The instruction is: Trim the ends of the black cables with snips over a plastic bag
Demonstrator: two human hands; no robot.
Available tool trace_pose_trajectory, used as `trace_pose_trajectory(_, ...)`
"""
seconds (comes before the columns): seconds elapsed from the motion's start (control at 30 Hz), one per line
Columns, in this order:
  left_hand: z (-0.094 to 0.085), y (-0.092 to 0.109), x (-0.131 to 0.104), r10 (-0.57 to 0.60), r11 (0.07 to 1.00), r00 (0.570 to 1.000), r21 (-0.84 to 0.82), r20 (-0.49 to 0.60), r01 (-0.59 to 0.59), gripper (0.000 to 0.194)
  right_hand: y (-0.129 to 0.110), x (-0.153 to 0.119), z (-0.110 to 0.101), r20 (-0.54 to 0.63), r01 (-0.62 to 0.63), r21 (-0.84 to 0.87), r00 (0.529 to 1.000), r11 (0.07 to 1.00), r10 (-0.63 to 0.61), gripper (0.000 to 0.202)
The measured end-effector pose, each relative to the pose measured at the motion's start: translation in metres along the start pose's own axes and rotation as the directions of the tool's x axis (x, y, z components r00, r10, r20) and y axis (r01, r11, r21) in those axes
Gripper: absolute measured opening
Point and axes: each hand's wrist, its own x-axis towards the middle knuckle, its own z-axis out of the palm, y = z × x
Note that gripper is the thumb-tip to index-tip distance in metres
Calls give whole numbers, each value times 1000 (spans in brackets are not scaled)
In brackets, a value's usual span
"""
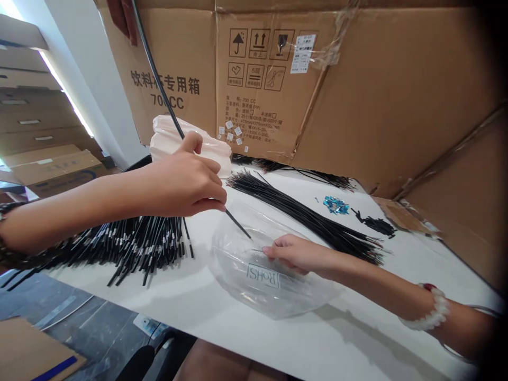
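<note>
Left hand: one, fingers curled round a cable, grasping it.
Cable: one, black, thin; held in the left hand, long axis running from above that hand, slanting down to its right. Lower end free, aimed at the right hand's fingertips, near, a gap between. Left hand the nearer, being in contact.
Right hand: one, thumb and forefinger pinched together; whether on anything, cannot tell.
Bag: one, clear, marked RoHS; beneath the right hand.
Bundle: black cables, beyond the right hand.
Tagged cables: many, below the left hand and forearm.
Obscured: cable's middle, inside the left hand; its upper end, cut off by the frame; bag's contents, indistinct.
</note>
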Motion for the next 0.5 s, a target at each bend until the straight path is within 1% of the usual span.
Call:
trace_pose_trajectory(0.03,0,2,0,19,1000,1000,7,-16,-19,33,1,1,-1,86,-33,128,996,991,22,33)
trace_pose_trajectory(0.07,0,3,-1,33,999,999,17,-30,-33,33,3,2,-1,140,-63,229,990,971,31,35)
trace_pose_trajectory(0.1,0,5,-1,46,999,998,27,-40,-45,34,4,3,-1,162,-84,302,986,950,35,35)
trace_pose_trajectory(0.17,2,6,-1,64,997,997,43,-47,-62,37,6,5,0,155,-103,371,987,923,48,35)
trace_pose_trajectory(0.27,5,6,0,66,997,997,47,-47,-64,41,9,8,3,124,-89,368,991,926,46,34)
trace_pose_trajectory(0.4,9,3,1,56,998,995,14,-82,-55,44,12,13,4,103,-63,317,994,946,31,34)
trace_pose_trajectory(0.5,10,1,1,41,999,997,-2,-65,-41,47,14,14,5,76,-34,277,997,960,13,34)
